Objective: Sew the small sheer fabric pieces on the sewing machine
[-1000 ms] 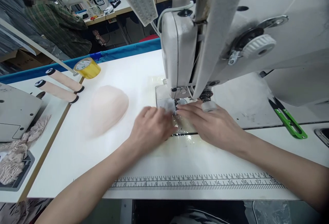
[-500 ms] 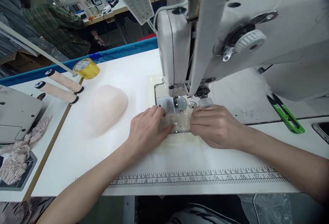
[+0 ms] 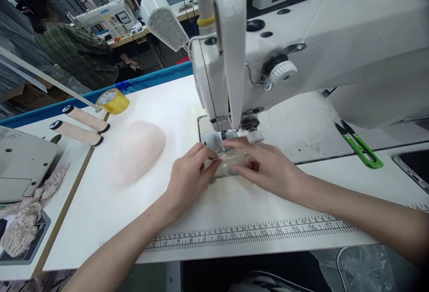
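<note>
Both hands meet in front of the needle of a white sewing machine [image 3: 301, 55]. My left hand [image 3: 189, 178] pinches the left edge of a small clear plastic piece [image 3: 228, 167] lying by the metal needle plate [image 3: 212, 139]. My right hand [image 3: 264, 167] rests on the piece's right side, its fingers stretched toward the presser foot and holding the piece down. The piece is mostly hidden under the fingers.
A pale pink padded cup [image 3: 139, 149] lies left of my hands. Further left are a yellow tape roll [image 3: 112, 101], two pink thread cones [image 3: 82, 124] and lace fabric [image 3: 23, 220]. Green thread snips [image 3: 360, 149] lie at right. A ruler strip [image 3: 254, 234] runs along the table's front edge. Another person [image 3: 70, 46] sits at the far left.
My hands have stayed at the needle plate while the view pulled back and tilted up. My right hand's fingers now reach forward over the clear piece; my left fingers have closed on its edge.
</note>
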### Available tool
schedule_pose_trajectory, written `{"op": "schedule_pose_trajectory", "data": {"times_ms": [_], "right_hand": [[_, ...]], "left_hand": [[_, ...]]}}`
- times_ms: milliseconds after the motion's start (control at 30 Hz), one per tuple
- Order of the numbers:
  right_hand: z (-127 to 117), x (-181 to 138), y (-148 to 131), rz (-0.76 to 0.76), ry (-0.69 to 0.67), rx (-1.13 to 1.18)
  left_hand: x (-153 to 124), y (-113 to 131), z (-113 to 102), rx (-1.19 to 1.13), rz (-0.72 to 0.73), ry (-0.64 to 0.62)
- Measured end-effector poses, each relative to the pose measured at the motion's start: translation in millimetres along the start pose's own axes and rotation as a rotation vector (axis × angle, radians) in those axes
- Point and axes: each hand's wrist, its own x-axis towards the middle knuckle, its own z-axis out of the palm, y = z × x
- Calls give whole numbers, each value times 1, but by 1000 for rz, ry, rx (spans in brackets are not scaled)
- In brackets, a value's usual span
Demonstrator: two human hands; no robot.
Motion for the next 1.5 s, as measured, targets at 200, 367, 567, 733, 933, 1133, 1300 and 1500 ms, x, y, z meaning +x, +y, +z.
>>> {"op": "schedule_pose_trajectory", "data": {"times_ms": [200, 367, 567, 733, 933, 1133, 1300, 1500], "right_hand": [[-8, 5, -5, 294, -155, 402], [-8, 6, -3, 112, -49, 142], [-5, 6, -3, 3, 33, 100], [-8, 7, -7, 77, 25, 198], [-5, 5, -5, -95, 101, 111], [-1, 2, 0, -184, 155, 11], [-1, 0, 3, -162, 91, 24], [-2, 0, 2, -220, 122, 20]], "left_hand": [[0, 10, -11, -410, -276, -69], [2, 11, -13, -547, -349, -94], [9, 10, -17, -667, -598, -309], [12, 9, -13, -868, -624, -348], [7, 12, -10, -662, -392, -357], [-1, 9, -3, -362, -93, -143], [-5, 10, 0, -181, 155, 83], [-5, 10, -1, -37, 288, 161]]}}
